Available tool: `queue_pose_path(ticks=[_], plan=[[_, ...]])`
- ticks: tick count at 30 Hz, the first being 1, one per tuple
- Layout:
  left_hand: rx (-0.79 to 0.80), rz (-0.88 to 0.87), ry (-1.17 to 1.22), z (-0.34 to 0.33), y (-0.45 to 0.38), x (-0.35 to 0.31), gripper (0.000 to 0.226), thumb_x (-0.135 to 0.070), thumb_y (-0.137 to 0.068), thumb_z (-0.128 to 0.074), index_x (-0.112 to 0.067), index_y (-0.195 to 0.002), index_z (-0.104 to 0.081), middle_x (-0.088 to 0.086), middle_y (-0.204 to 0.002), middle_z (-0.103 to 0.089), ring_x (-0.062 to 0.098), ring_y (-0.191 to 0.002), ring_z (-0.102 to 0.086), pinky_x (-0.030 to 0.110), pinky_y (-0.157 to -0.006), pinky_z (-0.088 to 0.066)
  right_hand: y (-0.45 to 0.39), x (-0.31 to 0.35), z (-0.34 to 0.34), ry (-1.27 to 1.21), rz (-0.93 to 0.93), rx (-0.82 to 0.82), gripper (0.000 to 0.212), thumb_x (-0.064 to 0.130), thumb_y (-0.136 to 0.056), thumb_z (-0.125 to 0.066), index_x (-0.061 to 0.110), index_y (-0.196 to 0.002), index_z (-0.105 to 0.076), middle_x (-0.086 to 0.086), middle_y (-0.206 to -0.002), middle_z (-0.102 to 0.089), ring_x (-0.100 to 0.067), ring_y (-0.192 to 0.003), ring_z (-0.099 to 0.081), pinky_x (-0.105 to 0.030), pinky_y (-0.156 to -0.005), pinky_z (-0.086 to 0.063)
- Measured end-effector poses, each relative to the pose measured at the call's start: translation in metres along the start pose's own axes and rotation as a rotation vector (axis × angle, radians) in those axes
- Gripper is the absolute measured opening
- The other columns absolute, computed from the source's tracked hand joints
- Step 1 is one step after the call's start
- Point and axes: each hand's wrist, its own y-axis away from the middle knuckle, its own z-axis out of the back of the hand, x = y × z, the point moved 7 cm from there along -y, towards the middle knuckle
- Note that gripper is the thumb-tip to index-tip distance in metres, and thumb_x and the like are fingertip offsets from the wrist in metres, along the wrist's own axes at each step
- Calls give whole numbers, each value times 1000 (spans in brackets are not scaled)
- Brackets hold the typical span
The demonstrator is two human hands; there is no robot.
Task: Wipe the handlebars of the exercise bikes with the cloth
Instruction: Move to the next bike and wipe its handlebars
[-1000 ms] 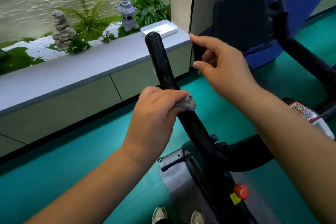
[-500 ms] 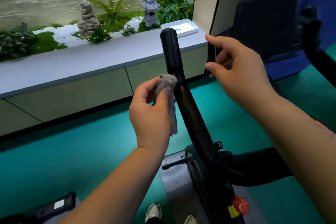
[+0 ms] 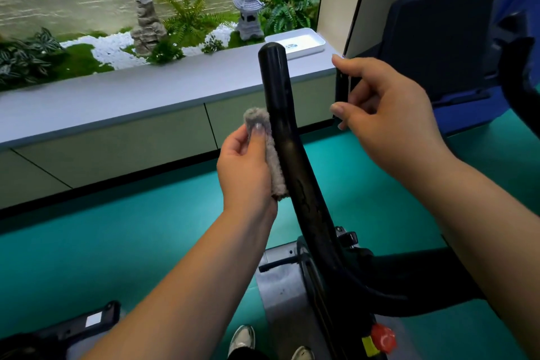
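A black curved handlebar (image 3: 287, 137) of the exercise bike rises through the middle of the view. My left hand (image 3: 244, 166) pinches a grey fluffy cloth (image 3: 270, 152) and holds it against the bar's left side, about halfway up. My right hand (image 3: 382, 114) hovers to the right of the bar, fingers loosely curled, holding nothing and not touching the bar. The bike's second handlebar (image 3: 520, 73) shows at the far right edge behind a dark console panel (image 3: 438, 44).
A grey ledge (image 3: 131, 88) with a white tray (image 3: 295, 42), stone ornaments and ferns runs behind the bike. The floor is teal. The bike's grey frame (image 3: 280, 295) and red knob (image 3: 382, 336) sit below; another machine's base (image 3: 73, 327) is at the lower left.
My left hand has lifted off its grip around the bar and now holds the cloth flat against the bar's left side, higher up. My right hand stayed hovering.
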Motion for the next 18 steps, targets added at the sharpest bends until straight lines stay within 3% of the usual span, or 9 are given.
queue_pose_path(ticks=[7,10,12,15,18], plan=[[48,71,-9,-3,3,-2,28,-18,-94,-56,-1,-116,-61,12,-95,-67,21,-79,-63,44,-83,-54,-2,-1,-1,-16,-2,23,53,13,-85,-69,36,-130,-54,-1,-78,-53,-26,-73,-60,-42,-74,-53],[81,66,21,-17,-16,-19,28,-19,-95,-55,-2,-116,-62,12,-92,-68,21,-73,-64,34,-65,-58,-3,-2,0,-21,-17,43,51,14,-85,-70,36,-128,-55,0,-78,-55,-24,-76,-62,-40,-76,-53],[69,7,-19,-14,-13,-20,24,-17,-95,-56,-4,-114,-63,12,-96,-69,22,-78,-65,35,-69,-58,-5,-1,1,-18,-18,63,51,14,-84,-70,36,-128,-55,-2,-79,-58,-22,-77,-63,-38,-78,-53],[51,-382,-218,-5,12,-40,18,-8,-90,-61,-13,-106,-66,5,-103,-71,16,-95,-67,29,-85,-54,-8,-1,4,2,-31,94,52,16,-83,-72,37,-128,-54,0,-79,-60,-15,-76,-61,-30,-76,-53],[278,-979,-691,-27,41,-70,18,-8,-88,-66,-14,-105,-70,1,-105,-69,16,-100,-64,26,-90,-46,-9,-2,5,-4,-37,116,54,18,-83,-73,38,-129,-54,1,-78,-61,-12,-72,-60,-27,-74,-53]])
